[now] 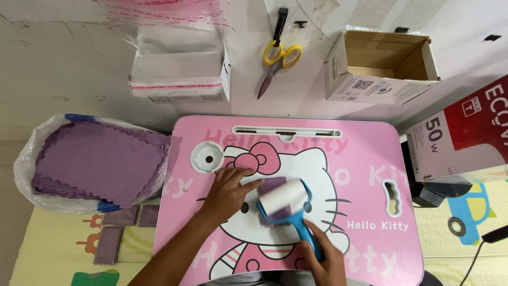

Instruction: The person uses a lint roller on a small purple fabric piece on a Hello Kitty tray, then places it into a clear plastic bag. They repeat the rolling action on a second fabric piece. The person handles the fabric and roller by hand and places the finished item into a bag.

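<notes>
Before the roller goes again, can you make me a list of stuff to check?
1. Left hand pressing the purple cloth flat on the pink table: ok.
2. Right hand gripping the blue handle of the roller: ok.
3. Roller sitting on the cloth, not on bare table: ok.
4. Left fingers out of the roller's way: not ok, they lie right beside the roll.
5. Cloth free of wrinkles under the roller: cannot tell, the roll hides most of it.
6. Scissors out of the way: ok, they lie beyond the table's far edge.
</notes>
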